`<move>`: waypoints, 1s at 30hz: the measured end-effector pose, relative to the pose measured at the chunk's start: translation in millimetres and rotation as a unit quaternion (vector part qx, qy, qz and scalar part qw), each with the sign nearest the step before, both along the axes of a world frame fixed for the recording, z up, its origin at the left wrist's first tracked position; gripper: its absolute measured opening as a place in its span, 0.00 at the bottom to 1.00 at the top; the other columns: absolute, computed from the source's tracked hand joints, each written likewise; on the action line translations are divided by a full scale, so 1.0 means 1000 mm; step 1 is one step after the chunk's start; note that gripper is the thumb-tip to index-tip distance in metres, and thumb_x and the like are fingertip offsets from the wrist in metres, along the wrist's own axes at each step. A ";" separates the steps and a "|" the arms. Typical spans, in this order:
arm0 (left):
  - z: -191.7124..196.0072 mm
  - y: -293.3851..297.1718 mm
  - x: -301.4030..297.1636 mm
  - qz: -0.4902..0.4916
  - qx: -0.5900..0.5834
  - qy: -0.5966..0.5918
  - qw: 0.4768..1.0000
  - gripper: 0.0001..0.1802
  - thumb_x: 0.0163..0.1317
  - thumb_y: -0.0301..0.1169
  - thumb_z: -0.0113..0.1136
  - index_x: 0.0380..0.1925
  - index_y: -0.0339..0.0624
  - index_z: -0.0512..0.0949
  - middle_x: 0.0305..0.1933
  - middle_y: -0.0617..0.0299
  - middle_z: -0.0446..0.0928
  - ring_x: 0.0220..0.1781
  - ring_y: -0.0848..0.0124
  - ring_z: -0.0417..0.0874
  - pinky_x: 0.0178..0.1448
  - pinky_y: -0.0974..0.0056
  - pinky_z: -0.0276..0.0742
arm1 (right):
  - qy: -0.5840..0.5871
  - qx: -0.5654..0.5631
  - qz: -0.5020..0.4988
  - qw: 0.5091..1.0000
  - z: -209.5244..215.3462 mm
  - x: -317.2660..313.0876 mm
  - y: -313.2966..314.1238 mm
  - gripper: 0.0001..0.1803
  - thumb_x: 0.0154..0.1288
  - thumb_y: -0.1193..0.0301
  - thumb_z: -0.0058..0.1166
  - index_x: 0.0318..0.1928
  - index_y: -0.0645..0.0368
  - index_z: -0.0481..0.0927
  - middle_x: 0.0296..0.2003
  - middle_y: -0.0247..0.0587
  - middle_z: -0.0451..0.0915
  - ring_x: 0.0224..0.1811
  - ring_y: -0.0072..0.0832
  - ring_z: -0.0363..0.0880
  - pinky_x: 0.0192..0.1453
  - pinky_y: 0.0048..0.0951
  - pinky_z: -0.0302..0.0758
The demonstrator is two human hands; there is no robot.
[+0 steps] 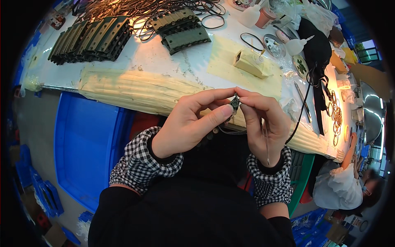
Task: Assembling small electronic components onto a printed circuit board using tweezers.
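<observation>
This is a small assembly workshop. A long white tabletop [173, 61], patched with yellowed tape, fills the upper frame. At upper left lie rows of dark green strips [90, 39], with more stacked at upper centre beside a heap of black rubber rings [164, 8]. Squeeze bottles [297, 45], a small box [251, 62] and loose metal rings [335, 113] crowd the right side. A blue crate [84, 144] sits under the tabletop at left. Another worker [345, 187] sits at lower right.

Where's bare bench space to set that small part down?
Bare white patch between the dark strap stack, the folded straps and the tan corrugated edge padding. Crowded: the rubber loops at the far edge, bottles and clutter to the right.
</observation>
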State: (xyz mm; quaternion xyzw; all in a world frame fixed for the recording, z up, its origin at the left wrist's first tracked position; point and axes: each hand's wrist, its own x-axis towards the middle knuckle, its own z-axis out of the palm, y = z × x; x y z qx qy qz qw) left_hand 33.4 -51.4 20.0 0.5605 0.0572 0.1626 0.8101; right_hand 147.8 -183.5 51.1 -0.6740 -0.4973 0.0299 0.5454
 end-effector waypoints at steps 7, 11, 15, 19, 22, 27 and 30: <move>-0.006 0.000 0.001 0.004 0.017 -0.013 1.000 0.23 0.68 0.32 0.58 0.60 0.33 0.72 0.43 0.60 0.80 0.39 0.79 0.78 0.42 0.73 0.76 | 0.049 -0.005 -0.014 0.999 -0.001 -0.002 -0.001 0.05 0.66 0.83 0.54 0.42 0.66 0.78 0.42 0.48 0.84 0.43 0.25 0.84 0.47 0.23 0.79; -0.004 0.001 0.000 -0.029 0.007 -0.013 0.999 0.23 0.68 0.32 0.59 0.60 0.33 0.72 0.43 0.61 0.79 0.39 0.80 0.77 0.42 0.73 0.76 | 0.075 0.012 -0.027 0.997 -0.003 -0.003 -0.002 0.04 0.65 0.82 0.56 0.40 0.67 0.79 0.39 0.45 0.85 0.37 0.21 0.83 0.42 0.20 0.79; -0.005 0.002 0.000 -0.022 0.008 -0.008 1.000 0.24 0.67 0.32 0.60 0.60 0.33 0.72 0.43 0.61 0.79 0.38 0.81 0.77 0.41 0.73 0.75 | 0.068 0.013 -0.028 0.997 -0.004 -0.002 0.000 0.04 0.65 0.82 0.56 0.40 0.66 0.78 0.39 0.46 0.85 0.35 0.19 0.83 0.40 0.18 0.78; -0.010 -0.001 0.002 -0.003 0.033 -0.021 0.999 0.24 0.67 0.32 0.60 0.60 0.32 0.72 0.43 0.62 0.79 0.35 0.82 0.76 0.39 0.75 0.74 | 0.062 0.010 -0.040 0.997 -0.004 -0.005 -0.001 0.03 0.65 0.82 0.55 0.40 0.66 0.78 0.39 0.46 0.85 0.35 0.18 0.82 0.39 0.17 0.78; -0.009 0.000 0.001 -0.022 0.022 -0.015 0.999 0.24 0.68 0.32 0.60 0.60 0.31 0.71 0.42 0.63 0.78 0.34 0.83 0.75 0.38 0.76 0.73 | 0.072 -0.020 -0.038 0.996 0.000 -0.008 -0.004 0.04 0.68 0.82 0.51 0.42 0.68 0.75 0.42 0.50 0.84 0.43 0.22 0.82 0.48 0.20 0.76; -0.011 -0.002 0.001 -0.035 0.008 -0.009 0.999 0.24 0.68 0.31 0.60 0.61 0.32 0.71 0.42 0.63 0.77 0.33 0.84 0.74 0.36 0.76 0.72 | 0.085 -0.021 -0.050 0.995 0.000 -0.012 -0.004 0.04 0.69 0.82 0.49 0.43 0.69 0.73 0.43 0.51 0.83 0.45 0.23 0.81 0.51 0.21 0.75; -0.007 -0.004 0.002 -0.030 0.019 -0.015 0.999 0.24 0.68 0.31 0.60 0.62 0.34 0.70 0.43 0.63 0.76 0.33 0.84 0.73 0.36 0.76 0.71 | 0.066 0.001 -0.068 0.995 -0.003 -0.013 -0.003 0.04 0.68 0.82 0.51 0.41 0.68 0.74 0.41 0.49 0.84 0.38 0.19 0.80 0.44 0.19 0.76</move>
